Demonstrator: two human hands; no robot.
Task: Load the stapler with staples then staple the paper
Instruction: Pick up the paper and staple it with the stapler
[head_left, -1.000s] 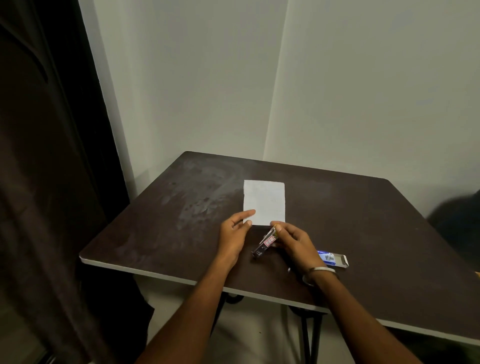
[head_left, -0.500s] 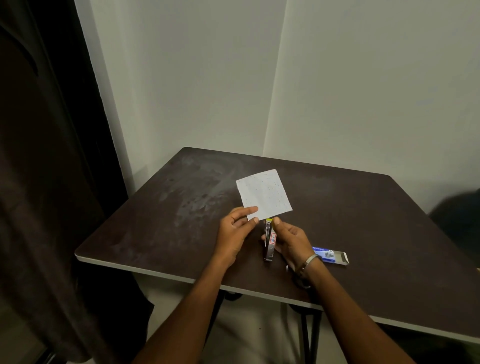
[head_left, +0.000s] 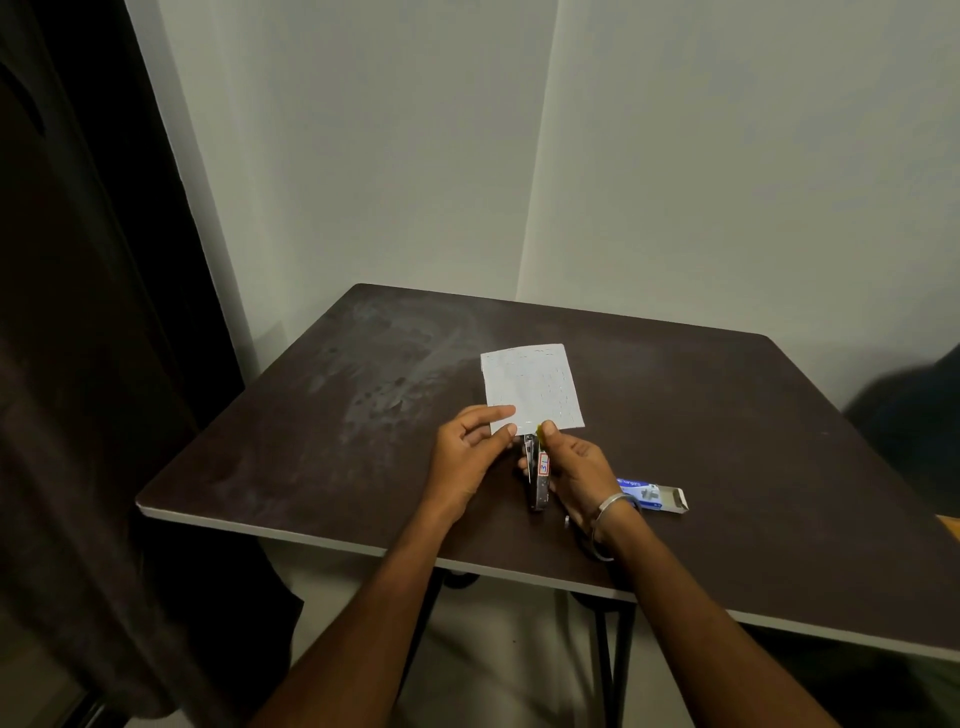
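A small white paper is lifted off the dark table, tilted up toward me. My left hand pinches its near left corner between thumb and fingers. My right hand grips a small metal stapler with a red-and-white label, held on edge with its nose pointing away from me. The stapler's front end meets the paper's near edge; whether the edge sits inside the jaws is hidden by my fingers.
An open blue staple box lies on the table just right of my right wrist, which wears a metal bangle. A dark curtain hangs at the left. White walls meet in a corner behind the table.
The paper has been picked up from flat on the table by my left hand and turned squarer to me. My right hand swung the stapler round and brought its nose to the paper's near edge.
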